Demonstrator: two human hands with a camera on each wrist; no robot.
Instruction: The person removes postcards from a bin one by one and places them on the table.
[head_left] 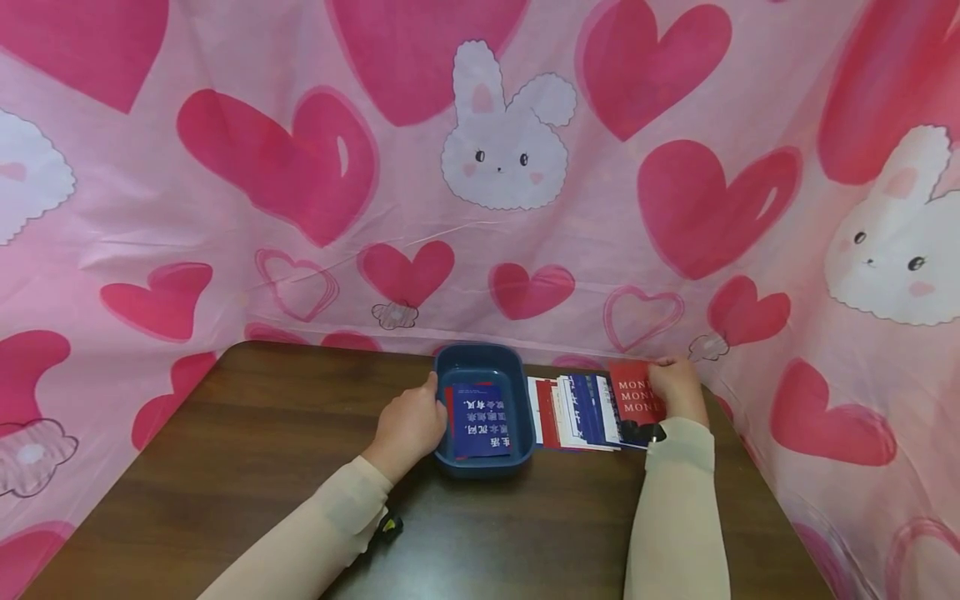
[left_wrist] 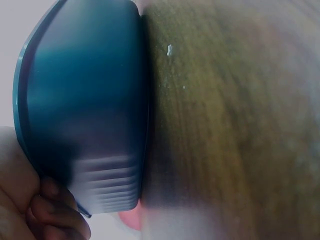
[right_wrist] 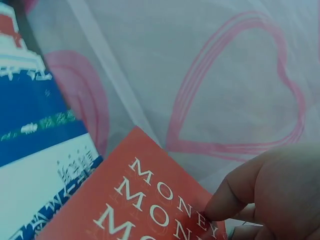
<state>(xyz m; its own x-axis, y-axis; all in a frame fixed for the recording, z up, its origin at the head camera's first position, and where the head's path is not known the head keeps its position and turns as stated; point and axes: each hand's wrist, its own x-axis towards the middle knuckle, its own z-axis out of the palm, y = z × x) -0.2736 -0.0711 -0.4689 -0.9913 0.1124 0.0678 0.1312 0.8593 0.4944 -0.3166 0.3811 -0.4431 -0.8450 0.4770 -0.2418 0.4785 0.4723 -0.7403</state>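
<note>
My left hand (head_left: pixel 411 423) grips the left rim of a dark blue plastic basin (head_left: pixel 523 412), its thumb over the edge. In the left wrist view the curled fingers (left_wrist: pixel 55 212) sit by the basin's outer wall (left_wrist: pixel 90 100). Inside the basin lies a blue card (head_left: pixel 480 417) with white characters, on top of red ones. My right hand (head_left: pixel 681 390) pinches the upper right edge of a red card (head_left: pixel 632 392) printed "MONEY". That card is tilted over the right end of an overlapping row of red, white and blue cards (head_left: pixel 588 408).
The brown wooden table (head_left: pixel 247 467) reaches back to a pink cloth (head_left: pixel 300 275) with hearts and rabbits. This cloth surrounds the table at the back and both sides, close behind the basin and the cards.
</note>
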